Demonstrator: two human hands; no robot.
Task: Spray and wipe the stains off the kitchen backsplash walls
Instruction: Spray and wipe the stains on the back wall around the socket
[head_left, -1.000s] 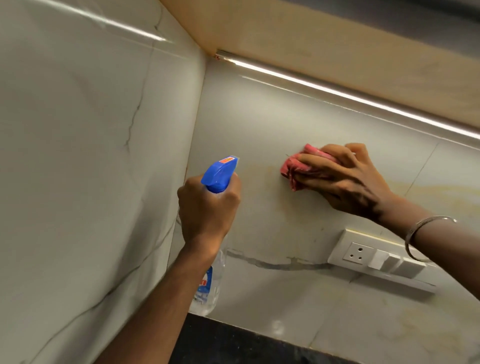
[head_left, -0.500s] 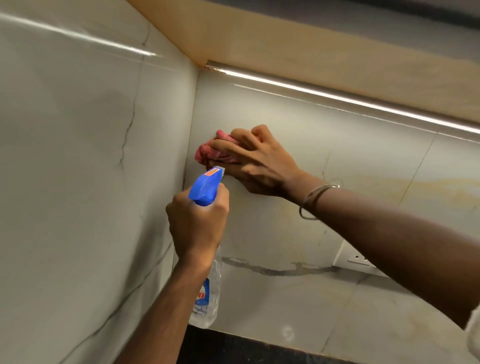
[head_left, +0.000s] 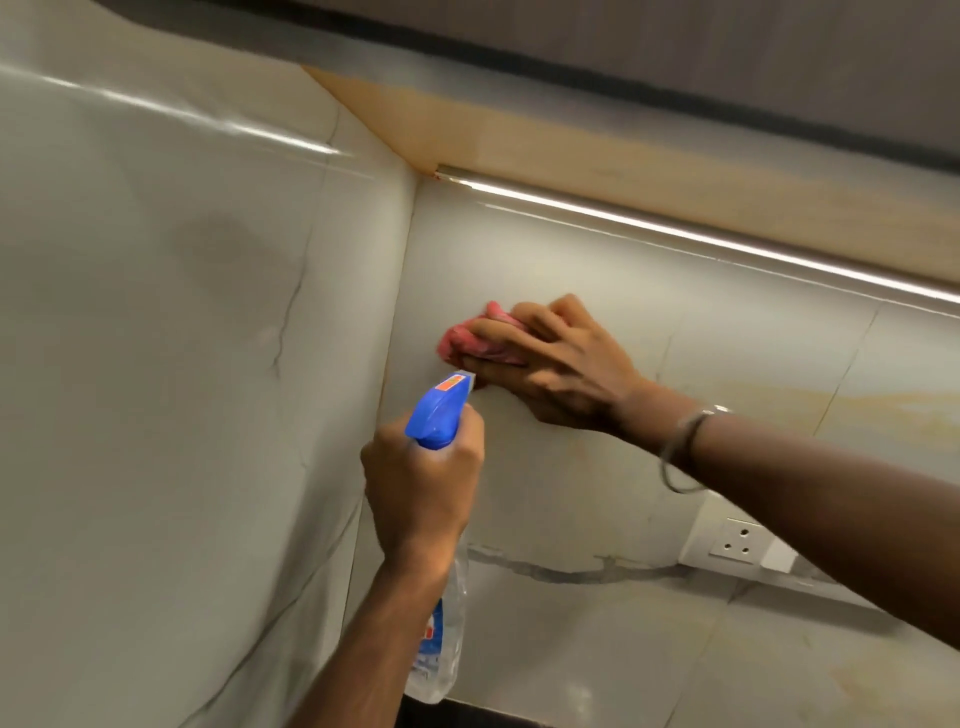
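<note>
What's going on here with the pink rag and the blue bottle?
A person is cleaning the kitchen wall. The right hand presses a pink cloth against the wall near the corner. The left hand grips a spray bottle just below the cloth, its blue nozzle toward the wall. Yellowish stains show farther right, above the socket.
</note>
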